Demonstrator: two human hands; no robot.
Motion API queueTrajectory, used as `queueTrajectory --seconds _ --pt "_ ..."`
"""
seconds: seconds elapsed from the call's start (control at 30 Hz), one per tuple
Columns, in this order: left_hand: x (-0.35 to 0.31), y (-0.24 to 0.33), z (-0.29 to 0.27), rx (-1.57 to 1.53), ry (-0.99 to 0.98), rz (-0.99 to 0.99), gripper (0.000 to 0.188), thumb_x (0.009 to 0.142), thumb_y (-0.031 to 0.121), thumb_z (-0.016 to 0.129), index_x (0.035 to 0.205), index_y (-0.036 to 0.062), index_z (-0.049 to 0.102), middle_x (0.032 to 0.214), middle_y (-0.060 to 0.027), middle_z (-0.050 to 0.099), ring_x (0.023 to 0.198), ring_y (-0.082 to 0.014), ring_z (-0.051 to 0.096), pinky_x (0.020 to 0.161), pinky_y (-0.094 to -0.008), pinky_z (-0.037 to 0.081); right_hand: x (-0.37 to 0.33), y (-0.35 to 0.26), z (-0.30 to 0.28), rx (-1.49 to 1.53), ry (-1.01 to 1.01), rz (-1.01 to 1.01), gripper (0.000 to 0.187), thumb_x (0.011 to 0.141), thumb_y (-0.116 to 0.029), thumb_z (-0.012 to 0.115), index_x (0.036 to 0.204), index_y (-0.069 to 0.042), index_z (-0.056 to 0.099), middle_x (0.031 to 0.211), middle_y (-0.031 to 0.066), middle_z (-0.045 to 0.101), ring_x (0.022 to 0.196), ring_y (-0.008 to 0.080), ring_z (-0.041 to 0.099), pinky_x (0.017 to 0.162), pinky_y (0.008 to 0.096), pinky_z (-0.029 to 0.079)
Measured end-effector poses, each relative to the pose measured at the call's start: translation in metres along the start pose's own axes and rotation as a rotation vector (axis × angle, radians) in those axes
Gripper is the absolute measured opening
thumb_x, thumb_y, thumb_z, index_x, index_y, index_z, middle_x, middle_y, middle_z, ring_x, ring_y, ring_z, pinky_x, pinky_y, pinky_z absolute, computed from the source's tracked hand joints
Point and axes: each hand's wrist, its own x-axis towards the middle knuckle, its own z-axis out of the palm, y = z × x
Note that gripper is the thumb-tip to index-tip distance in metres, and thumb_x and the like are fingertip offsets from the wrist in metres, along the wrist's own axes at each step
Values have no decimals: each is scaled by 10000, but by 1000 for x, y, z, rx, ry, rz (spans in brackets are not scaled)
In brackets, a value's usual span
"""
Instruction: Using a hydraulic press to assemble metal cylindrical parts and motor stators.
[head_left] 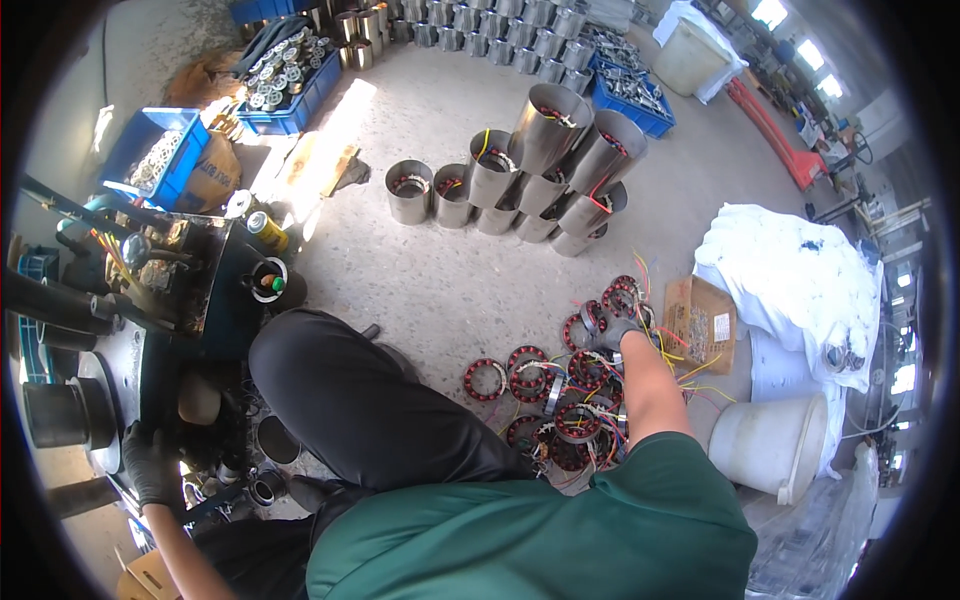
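My right hand (615, 335), in a dark grey glove, is closed at the edge of a tilted motor stator (592, 319) at the far side of a pile on the floor. The pile's stators (578, 423) are rings with red windings and trailing yellow, red and blue wires. My left hand (150, 470), also gloved, lies with its fingers stretched out against the front of a machine (130, 370) at the left. Nothing shows in that hand, though its fingertips are partly lost in shadow.
Steel cylinders (550, 125) with wound rings inside stand stacked ahead. Blue crates (290, 118) of metal parts sit at the far left. Right of the pile are a cardboard box (700, 325), a white bucket (770, 440) and a white-covered stack (785, 285). A spray can (266, 230) stands behind the machine.
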Motion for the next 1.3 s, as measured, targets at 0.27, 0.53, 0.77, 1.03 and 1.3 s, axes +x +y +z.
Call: queueTrajectory --seconds 0.27,0.53,0.77,1.03,1.3 --pt "3 16 -8 49 56 -62 222 815 176 655 892 -31 677 867 -264 654 839 -447 630 768 -489 499 -36 -37 -18 -21 75 95 846 731 -475 786 1457 -98 569 1395 258 622 1317 381 600 1098 433 489" --pt "10 -25 -4 206 75 -137 307 808 293 719 875 -4 677 945 -245 660 970 -452 621 877 -528 498 -20 -149 -58 896 149 -471 666 742 -154 818 1358 -69 579 1040 69 669 847 182 630 746 351 558" --pt "5 -31 10 -118 271 -89 330 864 272 743 1058 10 689 1051 -242 640 1034 -428 607 927 -500 491 -152 -423 -147 897 -165 -1181 746 819 -277 822 1462 -52 516 1192 73 630 1052 181 615 922 319 527" --pt "-4 4 5 -734 102 -34 325 950 140 705 1241 1 671 1123 -172 734 1033 -253 691 958 -380 533 -357 -629 -115 550 -829 -1545 862 781 -216 839 1537 -58 455 1334 90 639 1227 203 619 1069 367 504" --pt "-37 18 -16 -891 726 -86 238 1016 220 659 1085 -7 649 894 -97 694 854 -176 651 822 -347 544 -476 -656 -59 1018 -1096 -1730 944 729 -310 823 1533 -24 420 1409 144 600 1298 273 602 1123 432 485"
